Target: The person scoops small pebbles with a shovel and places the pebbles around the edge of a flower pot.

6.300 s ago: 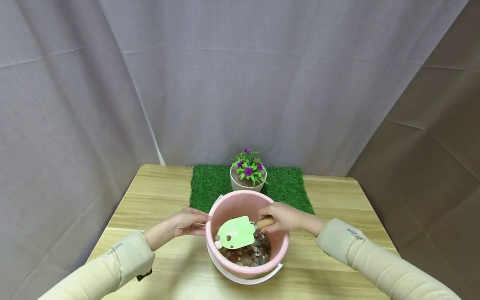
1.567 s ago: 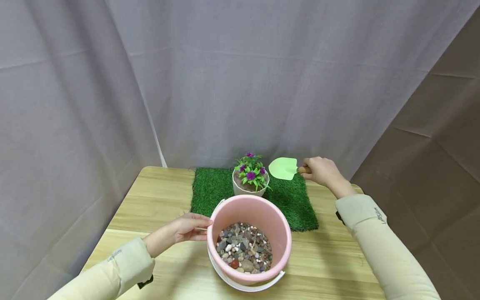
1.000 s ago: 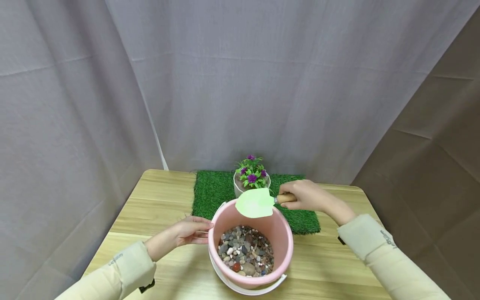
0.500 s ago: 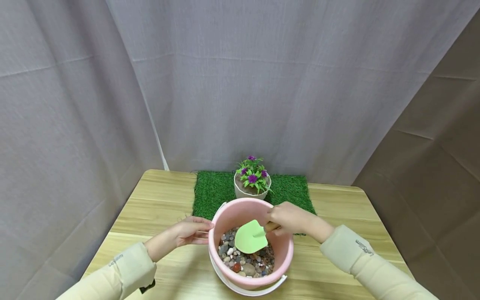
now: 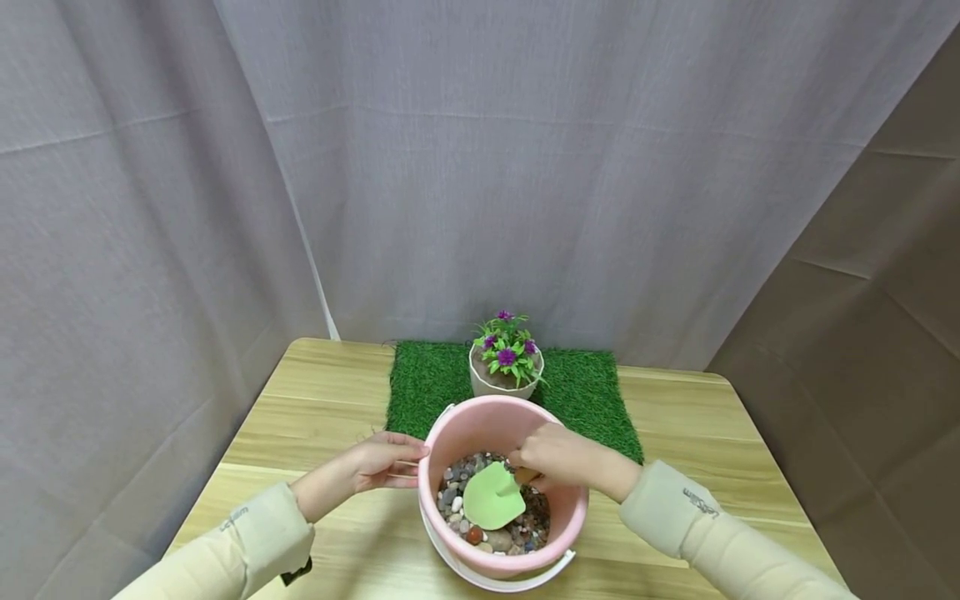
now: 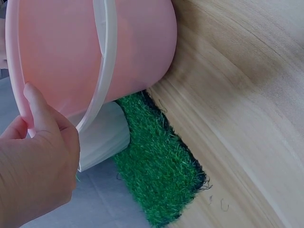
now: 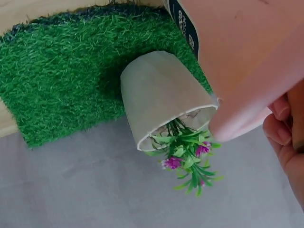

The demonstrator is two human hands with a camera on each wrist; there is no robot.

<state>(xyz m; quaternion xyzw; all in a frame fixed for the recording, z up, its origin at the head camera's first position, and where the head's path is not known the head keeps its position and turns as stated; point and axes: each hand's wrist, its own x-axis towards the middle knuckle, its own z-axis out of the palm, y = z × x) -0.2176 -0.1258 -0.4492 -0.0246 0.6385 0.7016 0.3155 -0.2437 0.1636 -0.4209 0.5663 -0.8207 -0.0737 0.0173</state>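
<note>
A pink bucket (image 5: 501,403) with a white handle (image 5: 498,586) stands on the table, pebbles (image 5: 456,504) of mixed colours covering its bottom. My left hand (image 5: 385,461) pinches the bucket's left rim between thumb and fingers, also seen by the left wrist camera. Inside the bucket, my right hand (image 5: 558,457) grips a small trowel by its wooden handle (image 7: 298,114). The trowel's light green blade (image 5: 492,497) lies over the pebbles and points left. Part of the wooden handle is hidden under my right fingers.
Behind the bucket, a white pot (image 5: 501,389) with a purple-flowered plant (image 5: 507,354) stands on a green artificial grass mat (image 5: 581,392). The wooden table (image 5: 322,383) meets grey curtains (image 5: 465,208) at the back and a brown sheet (image 5: 862,333) on the right.
My right hand has brought the trowel from right of the flowerpot, over the rim, down into the bucket. My left hand has stayed on the rim.
</note>
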